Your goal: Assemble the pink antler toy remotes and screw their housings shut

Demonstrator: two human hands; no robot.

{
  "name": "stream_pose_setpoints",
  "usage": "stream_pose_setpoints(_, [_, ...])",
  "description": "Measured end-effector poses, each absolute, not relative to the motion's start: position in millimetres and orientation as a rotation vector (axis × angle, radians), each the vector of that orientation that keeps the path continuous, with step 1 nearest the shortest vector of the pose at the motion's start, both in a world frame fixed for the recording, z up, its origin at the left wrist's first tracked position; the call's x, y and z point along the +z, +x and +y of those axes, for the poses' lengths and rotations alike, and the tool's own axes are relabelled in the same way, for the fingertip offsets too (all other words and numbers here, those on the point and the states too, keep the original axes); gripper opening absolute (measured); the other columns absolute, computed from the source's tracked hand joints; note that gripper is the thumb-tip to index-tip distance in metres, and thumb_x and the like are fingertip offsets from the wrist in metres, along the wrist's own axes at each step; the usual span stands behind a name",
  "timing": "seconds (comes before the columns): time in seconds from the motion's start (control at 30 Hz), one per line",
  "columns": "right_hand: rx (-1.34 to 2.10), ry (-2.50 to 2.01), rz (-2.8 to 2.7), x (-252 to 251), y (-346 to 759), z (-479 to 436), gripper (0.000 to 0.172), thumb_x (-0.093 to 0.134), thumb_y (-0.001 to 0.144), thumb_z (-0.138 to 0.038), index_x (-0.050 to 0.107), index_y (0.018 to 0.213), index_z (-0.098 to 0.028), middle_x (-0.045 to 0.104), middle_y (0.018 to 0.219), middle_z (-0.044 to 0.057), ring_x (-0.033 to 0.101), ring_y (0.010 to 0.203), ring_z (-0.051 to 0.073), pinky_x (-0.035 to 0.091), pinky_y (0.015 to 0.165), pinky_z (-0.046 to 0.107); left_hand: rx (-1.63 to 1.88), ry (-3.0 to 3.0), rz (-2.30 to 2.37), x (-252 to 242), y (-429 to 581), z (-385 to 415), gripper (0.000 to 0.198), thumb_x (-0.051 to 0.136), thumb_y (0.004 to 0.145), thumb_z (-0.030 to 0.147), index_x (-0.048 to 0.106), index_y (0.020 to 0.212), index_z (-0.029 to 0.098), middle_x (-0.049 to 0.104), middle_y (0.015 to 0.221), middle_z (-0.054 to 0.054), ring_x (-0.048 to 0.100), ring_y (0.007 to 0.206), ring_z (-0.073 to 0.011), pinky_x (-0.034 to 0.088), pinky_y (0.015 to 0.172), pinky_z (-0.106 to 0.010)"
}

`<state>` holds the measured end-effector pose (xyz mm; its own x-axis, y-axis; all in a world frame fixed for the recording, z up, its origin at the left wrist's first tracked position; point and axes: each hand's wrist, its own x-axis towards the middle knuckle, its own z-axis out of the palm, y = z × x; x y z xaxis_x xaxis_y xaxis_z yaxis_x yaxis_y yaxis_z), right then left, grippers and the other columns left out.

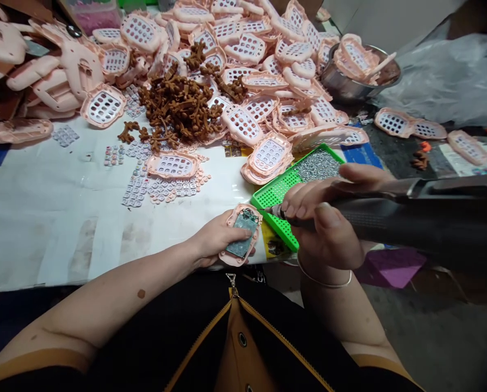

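Note:
My left hand (pixel 214 239) grips a pink plastic shell (pixel 229 258) near the table's front edge, its thumb lying across the grey-green circuit board (pixel 240 231) inside. Wrapped around a dark electric screwdriver (pixel 410 212) is my right hand (pixel 328 218). The screwdriver's tip points left, beside the shell's upper right edge; whether it touches anything I cannot tell. Under the tip lies a green perforated tray (pixel 273 190), with many small silver screws (pixel 316 164) heaped at its far end.
Pink shells with punched holes (pixel 247 49) pile up across the back. Brown rubbery pieces (pixel 178 103) lie heaped in the middle, near translucent keypad sheets (pixel 137 182). A metal bowl (pixel 328 81) holds more pink parts at the back right, beside clear plastic bags (pixel 451 76).

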<state>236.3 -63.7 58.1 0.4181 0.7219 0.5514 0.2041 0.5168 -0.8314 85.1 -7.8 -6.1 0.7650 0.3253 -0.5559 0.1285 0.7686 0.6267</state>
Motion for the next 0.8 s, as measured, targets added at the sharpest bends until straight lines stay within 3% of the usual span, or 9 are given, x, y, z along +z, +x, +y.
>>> stream_pose_setpoints(0.17, [0.173,-0.954,-0.999,58.3,258.3,-74.9,0.014,0.066,0.079,-0.03,0.059,0.09,-0.027,0.048,0.056,-0.006,0.047,0.045,0.012,0.044,0.049,0.031,0.134,0.64,0.785,-8.0,78.6,-4.2,0.048,0.074,0.074,0.017,0.05,0.114,0.022,0.064,0.09,-0.006,0.071,0.074,-0.0264,0.06,0.058,-0.041])
stream_pose_setpoints(0.33, [-0.001,-1.031,-0.933,33.2,285.8,-80.2,0.026,0.067,0.076,-0.027,0.063,0.102,-0.028,0.049,0.056,-0.007,0.046,0.043,0.013,0.041,0.046,0.032,0.167,0.621,0.867,6.7,76.9,-1.6,0.05,0.076,0.072,0.014,0.051,0.114,0.022,0.065,0.092,-0.007,0.071,0.075,-0.0258,0.062,0.06,-0.042])
stream_pose_setpoints(0.8, [0.055,-1.045,-0.902,12.9,291.8,-78.1,0.029,0.069,0.079,-0.028,0.063,0.107,-0.029,0.053,0.061,-0.006,0.053,0.047,0.012,0.046,0.048,0.029,0.159,0.615,0.941,13.5,74.2,-1.1,0.046,0.072,0.076,0.012,0.052,0.116,0.021,0.065,0.088,-0.005,0.072,0.075,-0.0254,0.062,0.061,-0.039])
